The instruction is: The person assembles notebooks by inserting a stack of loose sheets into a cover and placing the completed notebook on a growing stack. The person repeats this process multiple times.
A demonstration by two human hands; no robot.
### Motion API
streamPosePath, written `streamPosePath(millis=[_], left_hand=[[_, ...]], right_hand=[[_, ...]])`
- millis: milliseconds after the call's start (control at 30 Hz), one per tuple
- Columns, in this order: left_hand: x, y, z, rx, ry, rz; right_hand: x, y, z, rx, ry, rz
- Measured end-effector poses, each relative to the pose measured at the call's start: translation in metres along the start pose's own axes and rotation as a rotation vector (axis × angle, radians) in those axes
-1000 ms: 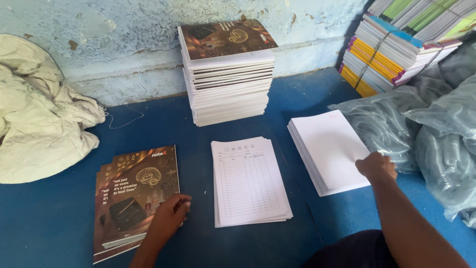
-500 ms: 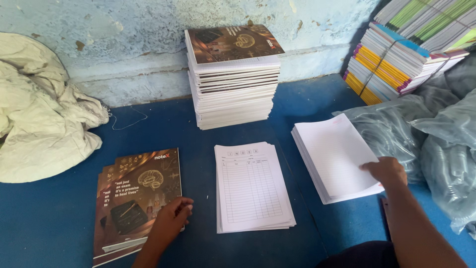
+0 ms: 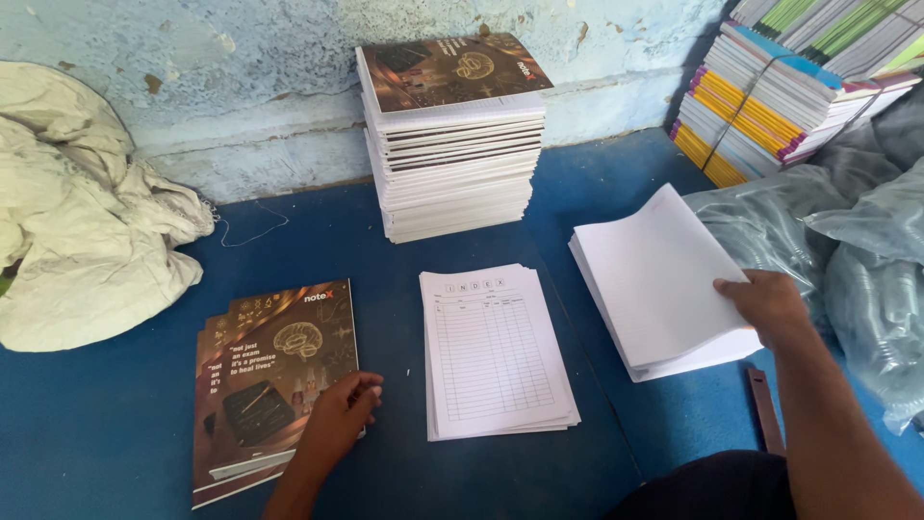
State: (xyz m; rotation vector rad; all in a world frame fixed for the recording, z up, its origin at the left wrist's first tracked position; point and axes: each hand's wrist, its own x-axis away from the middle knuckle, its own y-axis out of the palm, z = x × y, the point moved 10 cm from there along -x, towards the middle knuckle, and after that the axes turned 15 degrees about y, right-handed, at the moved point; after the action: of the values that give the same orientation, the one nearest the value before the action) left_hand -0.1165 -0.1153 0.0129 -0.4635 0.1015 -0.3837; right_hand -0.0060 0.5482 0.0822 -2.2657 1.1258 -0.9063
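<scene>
One tall stack of bound notebooks (image 3: 454, 144) against wall. Before it, one pile of index sheets (image 3: 494, 351). Right of that, one blank-paper pile (image 3: 654, 279), right hand (image 3: 770, 306) lifting top sheets. Left, one brown-cover pile (image 3: 272, 376), left hand (image 3: 337, 422) flat on it.

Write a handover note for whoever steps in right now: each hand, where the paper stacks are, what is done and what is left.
Left hand: flat on the lower right corner of the brown covers pile, gripping nothing.
Right hand: fingers lifting a batch of blank sheets off the white paper stack.
Ruled index sheets lie between the two piles, untouched.
Done: a tall stack of bound notebooks stands by the wall.
Left: the lifted sheets are not yet set on anything; covers, index sheets and paper remain.
</scene>
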Motion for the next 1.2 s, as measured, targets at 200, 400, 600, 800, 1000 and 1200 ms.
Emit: streamPosePath(millis=[200, 400, 600, 800, 1000, 1200], left_hand=[[0.001, 0.000, -0.002, 0.045, -0.018, 0.013], [0.000, 0.000, 0.013, 0.090, 0.023, 0.039], [-0.007, 0.007, 0.026, 0.156, 0.001, 0.040], [-0.033, 0.053, 0.075, 0.251, 0.140, 0.075], [-0.066, 0.104, 0.143, 0.324, 0.169, 0.089], [-0.085, 0.122, 0.210, 0.245, 0.165, 0.088]], right_hand=[[0.048, -0.011, -0.036, 0.005, -0.100, 0.031], [0.107, 0.002, -0.076, 0.073, -0.294, 0.078], [0.157, 0.034, -0.098, 0.111, -0.327, 0.039], [0.193, 0.058, -0.113, 0.124, -0.336, -0.005], [0.221, 0.076, -0.113, 0.102, -0.335, -0.063], [0.246, 0.093, -0.119, 0.164, -0.481, -0.071]])
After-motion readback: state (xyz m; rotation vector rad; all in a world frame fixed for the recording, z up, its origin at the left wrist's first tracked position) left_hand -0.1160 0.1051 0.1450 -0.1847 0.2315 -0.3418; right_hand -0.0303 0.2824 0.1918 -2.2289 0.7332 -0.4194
